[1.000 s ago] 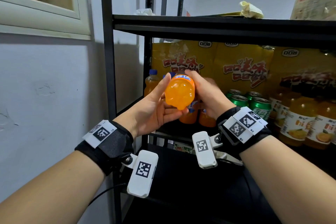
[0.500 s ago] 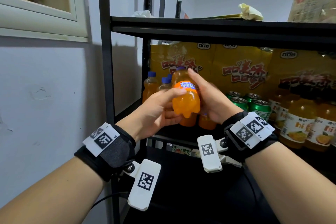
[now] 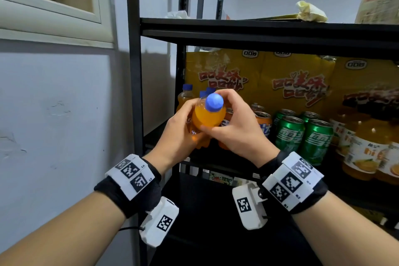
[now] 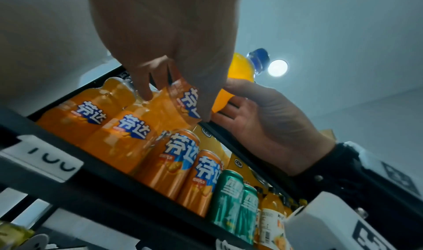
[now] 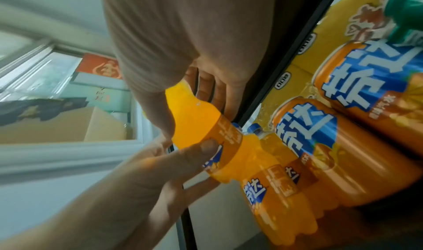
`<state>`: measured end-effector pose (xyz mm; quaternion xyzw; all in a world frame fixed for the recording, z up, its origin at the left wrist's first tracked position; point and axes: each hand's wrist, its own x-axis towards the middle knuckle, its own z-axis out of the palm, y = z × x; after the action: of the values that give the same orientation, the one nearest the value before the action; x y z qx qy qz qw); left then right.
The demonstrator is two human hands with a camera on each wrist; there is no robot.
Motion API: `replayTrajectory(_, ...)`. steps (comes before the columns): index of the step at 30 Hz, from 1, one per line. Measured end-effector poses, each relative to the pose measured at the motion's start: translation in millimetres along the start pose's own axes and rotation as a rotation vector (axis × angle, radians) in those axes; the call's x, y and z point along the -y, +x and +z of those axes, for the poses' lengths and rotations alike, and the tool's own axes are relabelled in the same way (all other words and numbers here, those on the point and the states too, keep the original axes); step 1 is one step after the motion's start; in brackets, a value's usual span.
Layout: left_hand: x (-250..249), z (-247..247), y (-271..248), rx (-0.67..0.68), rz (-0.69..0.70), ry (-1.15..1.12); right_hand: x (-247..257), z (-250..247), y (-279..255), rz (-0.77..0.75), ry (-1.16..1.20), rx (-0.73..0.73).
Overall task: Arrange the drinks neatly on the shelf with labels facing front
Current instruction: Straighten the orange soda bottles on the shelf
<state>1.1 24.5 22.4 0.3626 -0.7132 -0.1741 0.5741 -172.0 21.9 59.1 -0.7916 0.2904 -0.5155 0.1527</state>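
An orange soda bottle (image 3: 206, 117) with a blue cap (image 3: 213, 102) stands upright between both hands at the left end of the middle shelf (image 3: 218, 165). My left hand (image 3: 177, 134) grips its left side and label, fingers curled round the label (image 4: 183, 98). My right hand (image 3: 233, 129) wraps the shoulder from the right, thumb across the front. In the right wrist view the bottle (image 5: 194, 120) shows its label partly turned, with the left thumb (image 5: 206, 149) on it. More orange bottles (image 3: 185, 97) stand just behind it.
Orange cans (image 3: 263, 124), green cans (image 3: 302, 136) and juice bottles (image 3: 362, 151) line the shelf to the right, with yellow snack bags (image 3: 291, 80) behind. The black upright post (image 3: 133, 71) and the wall (image 3: 54, 114) close the left side. The upper shelf (image 3: 259, 32) hangs overhead.
The bottle has swung from base-toward-me to upright, cap now toward me, and dropped lower toward the shelf's left end. Both hands kept hold of it.
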Motion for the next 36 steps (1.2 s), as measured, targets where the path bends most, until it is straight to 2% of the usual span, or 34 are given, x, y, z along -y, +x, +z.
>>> replayTrajectory(4, 4.8, -5.7, -5.0, -0.081, 0.086, 0.108, 4.4, 14.2, -6.1, -0.089, -0.028, 0.016)
replayTrajectory(8, 6.6, -9.7, -9.4, -0.076, 0.106, 0.102, 6.1, 18.2, -3.5, -0.094, 0.010, 0.017)
replayTrajectory(13, 6.9, -15.4, -5.7, -0.082, 0.044, 0.072, 5.9, 16.8, 11.9, 0.011, 0.071, 0.060)
replayTrajectory(16, 13.2, -18.2, -3.7, -0.113, -0.031, -0.032, 6.6, 11.3, 25.9, 0.095, 0.097, 0.113)
replayTrajectory(21, 42.1, -26.0, 2.8, -0.182, -0.209, 0.017, -2.4, -7.2, 59.9, 0.240, 0.011, -0.027)
replayTrajectory(24, 57.7, -28.6, 7.4, -0.215, -0.252, 0.018, -16.0, -6.3, 78.4, 0.307, -0.115, 0.001)
replayTrajectory(30, 73.7, -25.5, 19.2, -0.233, -0.322, -0.001, -36.3, 8.2, 93.3, 0.301, -0.303, 0.208)
replayTrajectory(36, 84.3, -19.5, 24.9, -0.251, -0.359, 0.011, -43.7, 5.4, 96.4, 0.242, -0.307, 0.202)
